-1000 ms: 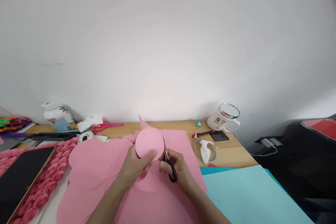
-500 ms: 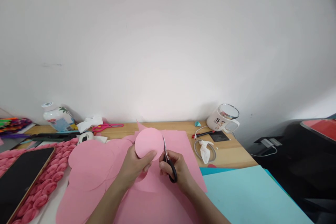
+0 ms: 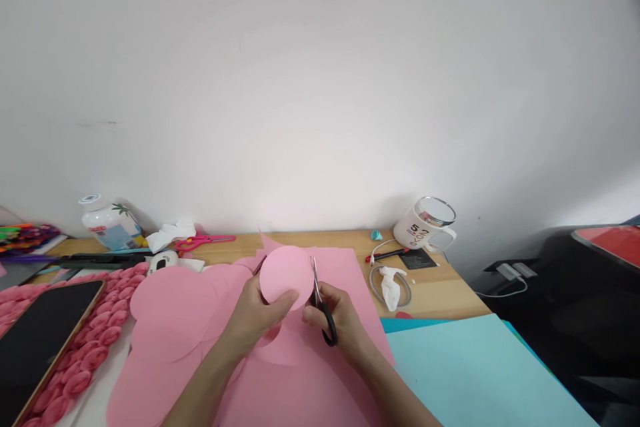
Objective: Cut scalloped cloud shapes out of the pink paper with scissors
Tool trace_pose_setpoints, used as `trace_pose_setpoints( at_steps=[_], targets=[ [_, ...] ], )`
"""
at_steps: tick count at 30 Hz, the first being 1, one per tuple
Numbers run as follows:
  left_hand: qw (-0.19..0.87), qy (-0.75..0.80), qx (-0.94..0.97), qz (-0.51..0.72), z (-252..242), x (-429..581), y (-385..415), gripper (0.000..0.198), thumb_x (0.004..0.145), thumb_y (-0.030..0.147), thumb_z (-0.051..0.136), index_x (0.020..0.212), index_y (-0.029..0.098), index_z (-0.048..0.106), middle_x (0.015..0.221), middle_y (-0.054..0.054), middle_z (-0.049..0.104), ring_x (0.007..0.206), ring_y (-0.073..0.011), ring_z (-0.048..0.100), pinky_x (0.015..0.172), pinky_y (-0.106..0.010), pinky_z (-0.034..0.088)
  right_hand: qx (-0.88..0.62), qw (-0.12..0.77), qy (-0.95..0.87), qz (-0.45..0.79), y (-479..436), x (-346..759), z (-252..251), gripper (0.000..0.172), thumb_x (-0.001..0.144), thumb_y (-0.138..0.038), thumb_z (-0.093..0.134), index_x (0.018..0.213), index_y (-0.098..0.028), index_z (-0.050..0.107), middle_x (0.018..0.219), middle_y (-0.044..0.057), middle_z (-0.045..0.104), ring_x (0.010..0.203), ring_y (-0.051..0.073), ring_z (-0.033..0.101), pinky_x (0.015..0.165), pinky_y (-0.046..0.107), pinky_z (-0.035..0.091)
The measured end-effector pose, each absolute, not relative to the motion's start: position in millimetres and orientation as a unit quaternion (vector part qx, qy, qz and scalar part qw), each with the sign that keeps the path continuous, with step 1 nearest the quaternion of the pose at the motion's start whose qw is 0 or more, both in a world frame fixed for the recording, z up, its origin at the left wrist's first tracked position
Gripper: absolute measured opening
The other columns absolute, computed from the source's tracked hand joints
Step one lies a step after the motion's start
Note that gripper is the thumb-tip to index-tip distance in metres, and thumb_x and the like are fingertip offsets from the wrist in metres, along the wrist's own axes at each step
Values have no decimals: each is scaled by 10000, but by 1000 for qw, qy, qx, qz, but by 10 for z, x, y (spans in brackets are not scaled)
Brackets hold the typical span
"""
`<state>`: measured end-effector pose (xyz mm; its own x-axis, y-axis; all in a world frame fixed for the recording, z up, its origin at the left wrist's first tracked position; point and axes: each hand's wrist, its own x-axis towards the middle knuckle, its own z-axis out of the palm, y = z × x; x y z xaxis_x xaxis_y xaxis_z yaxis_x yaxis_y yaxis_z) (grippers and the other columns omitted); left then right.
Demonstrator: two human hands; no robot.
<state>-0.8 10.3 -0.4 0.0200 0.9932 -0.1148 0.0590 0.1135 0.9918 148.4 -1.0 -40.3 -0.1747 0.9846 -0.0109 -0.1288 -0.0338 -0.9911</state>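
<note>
A round pink paper circle (image 3: 286,275) is pinched in my left hand (image 3: 255,313), thumb on its face near the lower edge. My right hand (image 3: 340,320) grips black-handled scissors (image 3: 327,323), blades pointing up and slightly parted beside the circle's right edge. Beneath both hands lie pink paper sheets (image 3: 345,280). To the left, several pink paper cut-outs with rounded edges (image 3: 175,313) overlap in a pile. A pointed pink scrap (image 3: 269,241) sticks up behind the circle.
A white mug (image 3: 423,227) stands at the back right, near a cable with white tissue (image 3: 390,287). Light blue paper (image 3: 470,367) covers the right front. On the left are a phone (image 3: 45,340), a pink braided mat (image 3: 100,340), a white bottle (image 3: 110,223) and pink scissors (image 3: 205,240).
The paper circle has shifted slightly right and down, and looks a little rounder at its edge. The scissors' blades have opened a little beside it. Both hands keep their holds.
</note>
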Motion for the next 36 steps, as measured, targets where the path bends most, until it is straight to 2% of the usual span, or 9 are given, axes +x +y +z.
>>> trace_pose_setpoints(
  at_steps=[4, 11, 19, 25, 27, 28, 30, 32, 36],
  targets=[
    [543, 519, 508, 421, -4, -16, 106, 262, 613, 285, 673, 818, 136, 609, 529, 18, 523, 472, -115, 450, 377, -197, 323, -433, 476, -510, 571, -6, 1497, -421, 197, 628, -311, 645, 596, -176, 505, 510, -51, 466, 492, 95, 369, 474, 220, 294],
    [554, 512, 508, 417, -23, -25, 113, 233, 633, 301, 661, 781, 141, 579, 496, 50, 451, 424, -76, 339, 370, -195, 276, -443, 468, -512, 568, -19, 1486, -375, 120, 634, -243, 580, 576, -181, 496, 458, -54, 471, 450, 96, 408, 453, 219, 315],
    [545, 515, 501, 432, -21, -38, 121, 243, 596, 351, 687, 710, 155, 597, 457, 42, 453, 464, -124, 445, 397, -210, 321, -441, 462, -513, 574, -31, 1497, -353, 128, 649, -240, 564, 558, -178, 501, 432, -59, 458, 417, 85, 406, 425, 206, 308],
    [572, 495, 499, 424, -93, -64, 146, 251, 651, 354, 663, 644, 160, 502, 488, 76, 370, 426, -53, 276, 397, -192, 228, -443, 475, -506, 567, -7, 1487, -459, 183, 678, -260, 577, 543, -178, 485, 415, -63, 444, 406, 90, 430, 421, 206, 317],
    [572, 493, 496, 429, -86, -67, 152, 272, 668, 363, 651, 608, 164, 475, 473, 82, 344, 420, -47, 248, 404, -197, 211, -472, 479, -494, 552, 12, 1491, -505, 151, 669, -275, 609, 604, -175, 517, 426, -72, 436, 408, 92, 432, 425, 207, 321],
    [566, 496, 496, 434, -75, -67, 155, 289, 679, 372, 640, 577, 167, 464, 452, 83, 337, 413, -50, 251, 409, -205, 219, -491, 481, -490, 535, 21, 1497, -529, 145, 652, -279, 638, 658, -173, 540, 439, -77, 437, 412, 92, 428, 426, 205, 319],
    [543, 499, 502, 452, -47, -65, 155, 349, 703, 385, 616, 494, 176, 432, 403, 75, 331, 402, -63, 281, 428, -223, 263, -523, 482, -506, 488, 35, 1513, -573, 238, 601, -270, 706, 769, -175, 567, 472, -83, 459, 432, 95, 427, 442, 206, 325],
    [532, 492, 510, 463, -29, -59, 151, 392, 714, 398, 603, 439, 175, 434, 399, 41, 400, 411, -84, 353, 463, -240, 326, -544, 467, -540, 440, 38, 1524, -597, 309, 578, -256, 736, 832, -185, 575, 506, -71, 510, 464, 109, 451, 471, 216, 348],
    [556, 489, 503, 445, -61, -31, 127, 396, 681, 460, 623, 456, 150, 524, 443, -5, 507, 417, -113, 449, 469, -255, 378, -560, 423, -602, 381, -10, 1481, -551, 288, 568, -250, 741, 809, -209, 588, 549, -40, 584, 497, 132, 488, 503, 232, 371]
  ],
)
